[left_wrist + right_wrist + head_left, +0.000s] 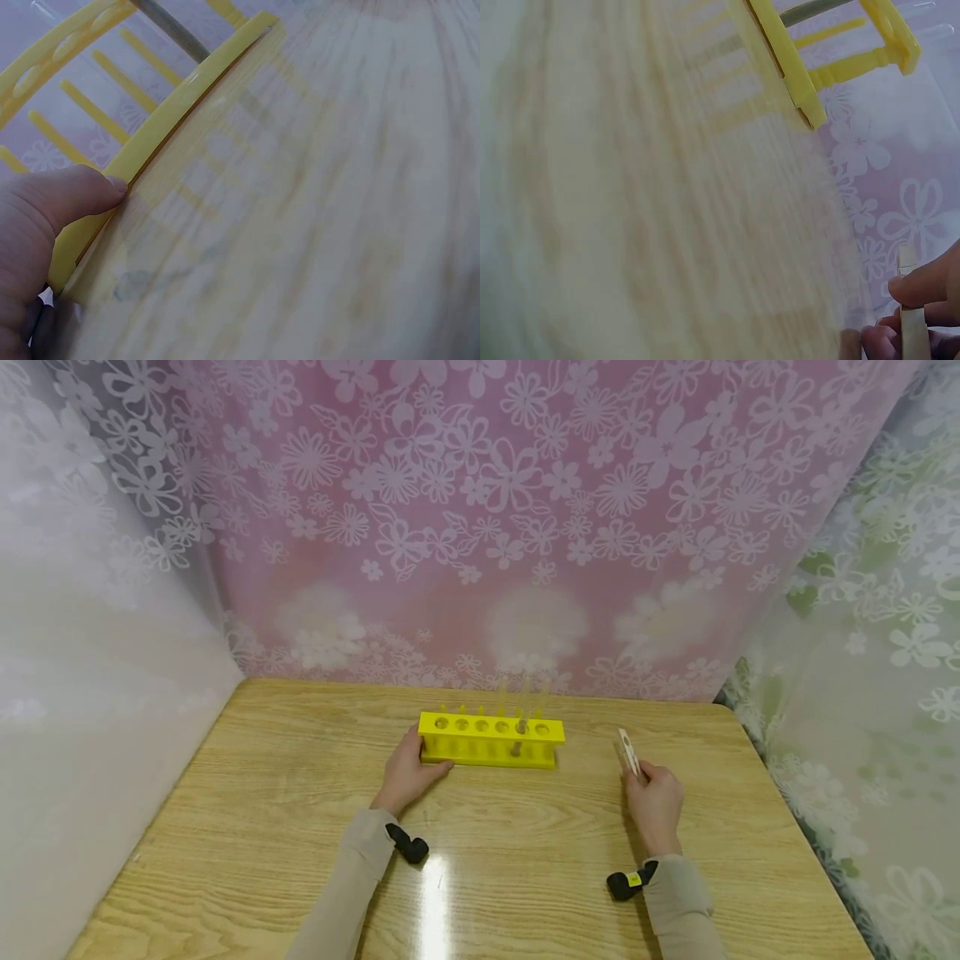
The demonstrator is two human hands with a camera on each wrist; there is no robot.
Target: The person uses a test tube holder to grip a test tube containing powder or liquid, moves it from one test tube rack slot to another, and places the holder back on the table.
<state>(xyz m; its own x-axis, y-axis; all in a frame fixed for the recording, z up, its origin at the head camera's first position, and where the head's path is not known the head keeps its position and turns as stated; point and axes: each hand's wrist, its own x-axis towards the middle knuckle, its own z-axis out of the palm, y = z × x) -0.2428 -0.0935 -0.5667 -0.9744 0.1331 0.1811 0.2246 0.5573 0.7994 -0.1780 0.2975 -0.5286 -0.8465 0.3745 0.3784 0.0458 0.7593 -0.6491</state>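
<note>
My left hand (405,774) grips the left end of a yellow test tube rack (491,758). In the left wrist view its thumb (82,196) lies along the front of the rack's base; the other fingers are mostly hidden. One test tube with dark contents (516,748) stands in a hole toward the rack's right. Clear glass tubes (544,688) rise behind it at the right, over the back pegs. To the right of the rack, my right hand (657,802) pinches a pale wooden test tube clamp (628,752) between thumb and fingers, its far end pointing away from me.
The rack stands toward the back of a wood-grain table (517,835). A pink flowered curtain (480,527) hangs close behind the table's back edge, with pale curtains at left and right. Black wrist cameras (408,845) sit on both sleeves.
</note>
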